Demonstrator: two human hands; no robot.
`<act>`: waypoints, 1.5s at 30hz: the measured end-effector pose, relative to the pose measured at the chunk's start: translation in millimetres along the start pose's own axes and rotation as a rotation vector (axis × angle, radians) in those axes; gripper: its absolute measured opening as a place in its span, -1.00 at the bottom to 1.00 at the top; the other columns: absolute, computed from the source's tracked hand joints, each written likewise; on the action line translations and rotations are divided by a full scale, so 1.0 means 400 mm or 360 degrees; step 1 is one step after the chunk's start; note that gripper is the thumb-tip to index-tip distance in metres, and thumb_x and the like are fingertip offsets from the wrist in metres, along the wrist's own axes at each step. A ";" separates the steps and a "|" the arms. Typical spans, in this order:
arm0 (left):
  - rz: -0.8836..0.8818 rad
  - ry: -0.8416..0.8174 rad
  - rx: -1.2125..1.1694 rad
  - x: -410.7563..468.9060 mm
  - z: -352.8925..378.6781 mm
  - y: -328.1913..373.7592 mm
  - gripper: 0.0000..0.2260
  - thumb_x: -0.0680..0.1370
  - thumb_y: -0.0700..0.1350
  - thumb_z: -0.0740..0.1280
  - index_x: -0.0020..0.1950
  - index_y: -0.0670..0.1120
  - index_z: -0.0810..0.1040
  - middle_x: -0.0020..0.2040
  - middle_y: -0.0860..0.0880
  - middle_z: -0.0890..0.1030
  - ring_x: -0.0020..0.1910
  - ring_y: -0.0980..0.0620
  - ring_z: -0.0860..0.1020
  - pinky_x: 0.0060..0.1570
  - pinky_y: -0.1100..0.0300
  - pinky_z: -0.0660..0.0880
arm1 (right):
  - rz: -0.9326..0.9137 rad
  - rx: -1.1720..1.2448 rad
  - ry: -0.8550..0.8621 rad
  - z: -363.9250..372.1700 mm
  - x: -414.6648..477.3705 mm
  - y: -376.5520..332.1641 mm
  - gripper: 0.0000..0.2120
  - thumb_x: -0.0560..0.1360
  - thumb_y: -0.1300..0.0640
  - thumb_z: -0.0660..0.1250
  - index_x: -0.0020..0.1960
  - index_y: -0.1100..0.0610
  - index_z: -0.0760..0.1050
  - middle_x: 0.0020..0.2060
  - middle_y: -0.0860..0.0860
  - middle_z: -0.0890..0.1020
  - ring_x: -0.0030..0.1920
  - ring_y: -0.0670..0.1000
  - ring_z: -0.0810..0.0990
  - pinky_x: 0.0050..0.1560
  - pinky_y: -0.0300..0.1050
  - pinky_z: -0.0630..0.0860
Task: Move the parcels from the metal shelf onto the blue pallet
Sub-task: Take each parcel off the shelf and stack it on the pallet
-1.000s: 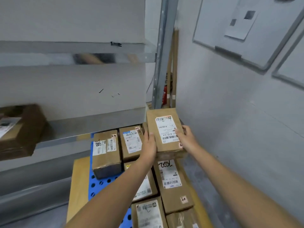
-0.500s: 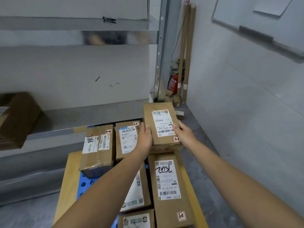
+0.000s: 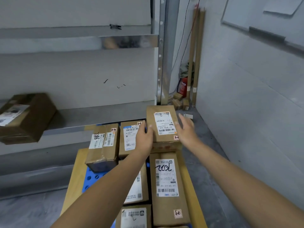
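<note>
Head view looks down on a blue pallet (image 3: pixel 92 176) lying on a wooden board (image 3: pixel 74 178) and loaded with brown boxes. The labelled parcel (image 3: pixel 162 124) sits at the pallet's far right end, just beyond a long parcel (image 3: pixel 166 183) marked with black handwriting. The left hand (image 3: pixel 144 137) touches its left edge, fingers nearly straight along the side, thumb on the top face. The right hand (image 3: pixel 185 129) hovers just beside the right edge, slightly blurred, fingers spread apart and holding nothing. Behind, the metal shelf (image 3: pixel 98 112) carries a lone parcel (image 3: pixel 26 117) at far left. A red fire extinguisher (image 3: pixel 183 87) stands in the corner.
</note>
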State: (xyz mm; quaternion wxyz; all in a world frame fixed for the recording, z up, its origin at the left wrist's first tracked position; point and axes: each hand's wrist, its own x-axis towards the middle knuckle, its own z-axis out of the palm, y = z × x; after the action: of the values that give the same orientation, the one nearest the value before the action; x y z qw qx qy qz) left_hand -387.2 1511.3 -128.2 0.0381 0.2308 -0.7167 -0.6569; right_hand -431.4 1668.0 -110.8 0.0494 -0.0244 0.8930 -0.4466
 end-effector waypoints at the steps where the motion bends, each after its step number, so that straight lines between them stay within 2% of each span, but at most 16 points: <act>1: 0.0029 0.0010 0.0012 -0.024 -0.012 0.013 -0.51 0.68 0.01 0.18 0.60 0.01 0.18 0.54 0.01 0.32 0.48 -0.01 0.34 0.35 0.13 0.35 | -0.0166 -0.0077 -0.0042 -0.007 -0.022 -0.015 -0.53 0.65 0.06 0.12 0.54 0.06 0.18 0.53 0.01 0.18 0.54 -0.02 0.02 0.49 -0.03 0.01; 4: 0.0163 0.0076 0.0153 -0.107 -0.070 0.059 -0.56 0.67 -0.05 0.20 0.56 -0.03 0.28 0.52 -0.01 0.36 0.49 0.00 0.33 0.37 0.15 0.31 | -0.0382 -0.0091 -0.0216 -0.017 -0.097 -0.073 -0.56 0.64 0.09 0.15 0.51 0.04 0.25 0.50 -0.02 0.24 0.51 -0.08 0.10 0.41 -0.20 0.00; 8: 0.0378 0.0233 0.0442 -0.223 -0.191 0.128 -0.58 0.66 -0.13 0.20 0.53 -0.09 0.33 0.49 -0.04 0.40 0.47 0.02 0.35 0.44 0.11 0.29 | -0.0504 -0.0140 -0.0319 -0.015 -0.170 -0.200 -0.54 0.64 0.02 0.15 0.52 0.05 0.24 0.50 0.00 0.27 0.51 -0.01 0.17 0.47 -0.09 0.10; 11: 0.0505 0.0323 0.0772 -0.310 -0.306 0.167 -0.56 0.66 -0.11 0.22 0.54 -0.12 0.31 0.50 -0.06 0.36 0.49 0.01 0.31 0.46 0.12 0.23 | -0.0604 -0.0138 -0.0398 0.015 -0.232 -0.309 -0.52 0.64 -0.02 0.14 0.53 0.04 0.20 0.51 0.00 0.25 0.52 0.01 0.17 0.47 -0.02 0.14; 14: 0.0522 0.0424 0.1019 -0.396 -0.438 0.188 -0.52 0.66 -0.07 0.23 0.55 -0.14 0.26 0.52 -0.09 0.32 0.51 -0.01 0.26 0.47 0.14 0.17 | -0.0754 -0.0166 -0.0510 0.072 -0.311 -0.415 -0.51 0.64 -0.03 0.12 0.53 0.05 0.19 0.51 0.01 0.24 0.52 0.02 0.16 0.47 0.00 0.15; 18: 0.0522 0.0606 0.1174 -0.509 -0.629 0.204 -0.50 0.65 -0.06 0.25 0.54 -0.20 0.27 0.51 -0.14 0.33 0.50 -0.05 0.29 0.48 0.09 0.21 | -0.0949 -0.0207 -0.0638 0.169 -0.435 -0.558 -0.53 0.64 0.00 0.15 0.50 0.12 0.25 0.49 0.07 0.28 0.51 0.04 0.18 0.47 -0.04 0.13; 22: 0.0501 0.0768 0.1236 -0.602 -0.818 0.193 -0.51 0.64 -0.05 0.25 0.52 -0.20 0.28 0.49 -0.14 0.35 0.48 -0.06 0.31 0.46 0.11 0.22 | -0.1159 -0.0248 -0.0737 0.282 -0.548 -0.708 -0.55 0.64 0.01 0.16 0.48 0.15 0.28 0.45 0.08 0.34 0.47 0.06 0.25 0.43 -0.09 0.17; 25: 0.0442 0.0846 0.1251 -0.656 -0.959 0.165 -0.49 0.65 0.00 0.23 0.55 -0.16 0.24 0.54 -0.10 0.28 0.53 -0.04 0.24 0.48 0.12 0.17 | -0.1292 -0.0291 -0.0751 0.390 -0.631 -0.816 -0.58 0.62 0.02 0.17 0.43 0.16 0.35 0.40 0.10 0.41 0.43 0.09 0.31 0.39 -0.11 0.22; 29: 0.0381 0.0887 0.1195 -0.720 -1.174 0.117 -0.50 0.67 0.03 0.19 0.55 -0.14 0.25 0.54 -0.09 0.30 0.52 0.00 0.26 0.47 0.14 0.18 | -0.1410 -0.0334 -0.0875 0.572 -0.757 -0.952 -0.54 0.62 -0.01 0.16 0.45 0.17 0.31 0.44 0.09 0.36 0.47 0.06 0.25 0.46 -0.05 0.18; 34: 0.0276 0.1012 0.1147 -0.798 -1.494 0.019 -0.50 0.66 0.02 0.20 0.55 -0.16 0.26 0.52 -0.12 0.33 0.50 -0.03 0.29 0.46 0.12 0.21 | -0.1380 -0.0328 -0.0987 0.838 -0.930 -1.116 -0.50 0.62 -0.04 0.15 0.48 0.15 0.27 0.46 0.09 0.33 0.47 0.07 0.26 0.45 0.03 0.22; 38: 0.0217 0.1140 0.1055 -0.847 -1.733 -0.045 -0.51 0.66 0.01 0.21 0.54 -0.18 0.28 0.51 -0.13 0.35 0.49 -0.04 0.31 0.46 0.12 0.23 | -0.1346 -0.0287 -0.1020 1.021 -1.042 -1.243 -0.49 0.63 -0.03 0.15 0.51 0.16 0.24 0.48 0.10 0.30 0.49 0.08 0.23 0.46 -0.01 0.18; 45: 0.0240 0.1188 0.1025 -0.869 -2.021 -0.078 -0.53 0.67 0.00 0.19 0.54 -0.16 0.28 0.51 -0.11 0.34 0.50 -0.04 0.30 0.49 0.06 0.22 | -0.1232 -0.0237 -0.1070 1.232 -1.124 -1.379 -0.48 0.63 0.01 0.16 0.52 0.19 0.21 0.50 0.11 0.27 0.49 0.09 0.24 0.47 -0.02 0.19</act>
State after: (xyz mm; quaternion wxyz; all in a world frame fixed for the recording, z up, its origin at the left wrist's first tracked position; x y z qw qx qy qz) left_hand 220.5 895.6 36.8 0.2664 0.3978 -0.8353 -0.2702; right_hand 69.4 984.5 66.8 0.1628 -0.4985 0.7828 -0.3350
